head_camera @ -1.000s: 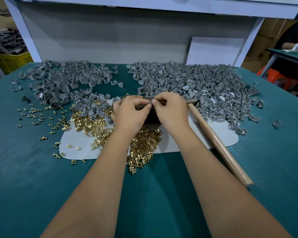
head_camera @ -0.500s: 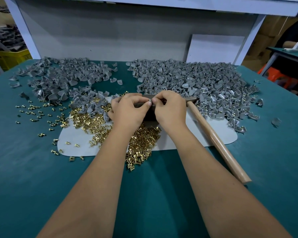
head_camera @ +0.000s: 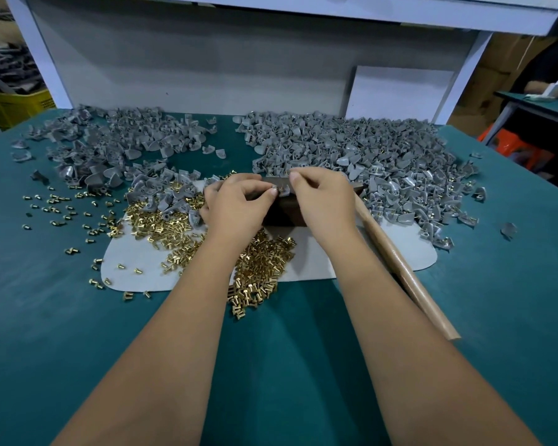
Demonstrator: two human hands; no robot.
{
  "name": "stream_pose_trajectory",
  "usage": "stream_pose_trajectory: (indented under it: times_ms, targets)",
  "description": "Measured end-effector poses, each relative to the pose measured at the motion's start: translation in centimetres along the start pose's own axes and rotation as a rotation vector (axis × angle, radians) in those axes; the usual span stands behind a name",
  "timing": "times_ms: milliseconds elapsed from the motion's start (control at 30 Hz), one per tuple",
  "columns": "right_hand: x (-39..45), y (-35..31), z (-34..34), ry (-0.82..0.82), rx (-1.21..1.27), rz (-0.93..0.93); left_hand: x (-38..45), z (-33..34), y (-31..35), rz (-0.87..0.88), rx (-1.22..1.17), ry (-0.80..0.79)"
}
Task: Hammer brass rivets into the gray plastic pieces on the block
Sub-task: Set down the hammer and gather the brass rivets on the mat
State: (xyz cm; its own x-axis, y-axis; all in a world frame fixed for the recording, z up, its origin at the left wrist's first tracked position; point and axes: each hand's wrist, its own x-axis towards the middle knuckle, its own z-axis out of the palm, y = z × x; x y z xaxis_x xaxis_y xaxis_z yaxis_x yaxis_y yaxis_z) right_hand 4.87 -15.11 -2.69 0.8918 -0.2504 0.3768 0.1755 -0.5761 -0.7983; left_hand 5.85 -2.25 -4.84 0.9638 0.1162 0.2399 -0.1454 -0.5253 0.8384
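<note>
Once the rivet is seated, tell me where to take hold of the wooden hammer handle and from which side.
Grip the long round wooden hammer handle near its free end, nearest you, coming from above with the right hand. It lies flat on the teal table, and its far end is tucked behind that hand.

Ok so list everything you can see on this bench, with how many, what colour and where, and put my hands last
table: one, teal top, fills the view
mat: one, pale gray, centre of the table
block: one, dark, on the mat between the hands
brass rivets: too many to count, gold, heaped on the mat and scattered to the left
gray plastic pieces: too many to count, two heaps, back left and back right
hammer: one, wooden handle, lying at the right; head hidden
left hand: pinches a small gray piece over the block
right hand: fingers curled beside it; what they hold is unclear
</note>
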Motion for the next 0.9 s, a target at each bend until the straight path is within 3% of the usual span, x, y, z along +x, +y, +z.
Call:
stream_pose_trajectory:
  times_ms: [100,167,267,367,633,900]
  targets:
    - [0.6,-0.4,-1.8,0.106,-0.084,0.045,0.1,0.0,-0.2,-0.009,-0.018,-0.002]
    - [0.7,0.0,-3.5,0.156,-0.32,0.09,0.2,0.1,-0.2,-0.012,-0.008,-0.006]
    - [0.1,1.2,-5.4,0.044,-0.731,0.194,0.2,0.1,-0.1,-0.002,0.035,-0.004]
    - [-1.1,2.5,-5.5,-0.09,-0.9,0.292,0.2,0.2,-0.2,0.001,0.047,-0.004]
    - [-1.3,3.4,-4.7,-0.049,-0.836,0.244,-0.4,0.5,0.2,0.004,0.086,0.038]
    - [-1.1,1.2,-5.5,0.129,-0.764,0.098,-0.4,0.7,0.2,0.006,0.074,0.06]
